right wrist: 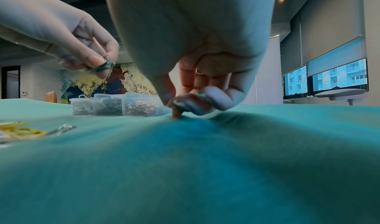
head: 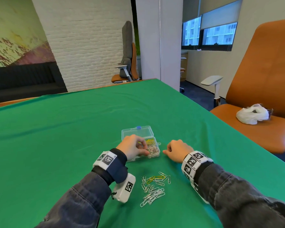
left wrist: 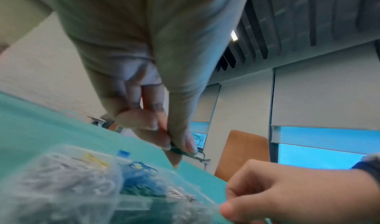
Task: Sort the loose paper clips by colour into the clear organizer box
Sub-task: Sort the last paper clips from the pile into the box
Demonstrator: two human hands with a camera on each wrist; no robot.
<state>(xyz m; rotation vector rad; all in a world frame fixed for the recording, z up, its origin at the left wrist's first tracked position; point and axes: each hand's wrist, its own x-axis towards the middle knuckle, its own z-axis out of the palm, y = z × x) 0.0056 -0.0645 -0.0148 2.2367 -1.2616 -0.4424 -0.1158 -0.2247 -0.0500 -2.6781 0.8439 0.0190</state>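
Clear organizer box (head: 139, 131) mid-table, lid up, wide bare green cloth (head: 56, 129) beyond. L hand (head: 133, 148) over box, pinching green clip (right wrist: 106, 65) — seen wrist views only. R hand (head: 177, 150) curled, empty, fingertips on cloth. Loose clips (head: 153, 189) near edge.

A green cloth (head: 72, 129) covers the table, bearing the clear organizer box (head: 139, 131) and loose paper clips (head: 153, 188).
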